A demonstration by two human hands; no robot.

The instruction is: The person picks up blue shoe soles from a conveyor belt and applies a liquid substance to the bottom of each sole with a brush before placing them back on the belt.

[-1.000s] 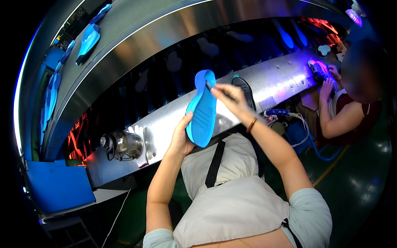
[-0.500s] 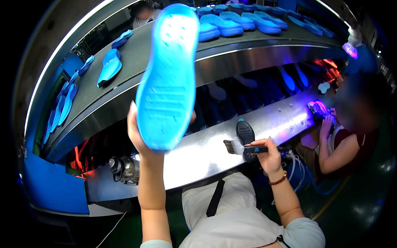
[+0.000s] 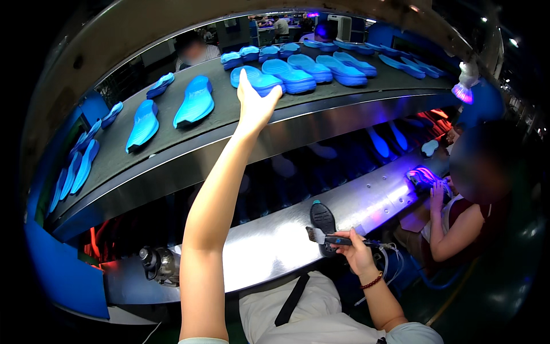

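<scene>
While left hand (image 3: 254, 106) touches blue sole (image 3: 258, 80), right hand (image 3: 356, 252) grips brush (image 3: 329, 238)

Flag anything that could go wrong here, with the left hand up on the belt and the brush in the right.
1. The left hand touches a blue sole lying close beside its neighbours; a nudge could shift the next blue sole.
2. The right hand holds the brush over the black sole on the steel shelf; unwatched, its bristles might smear.

Co-worker's hands (image 3: 431, 186) perhaps partly glare-hidden
</scene>
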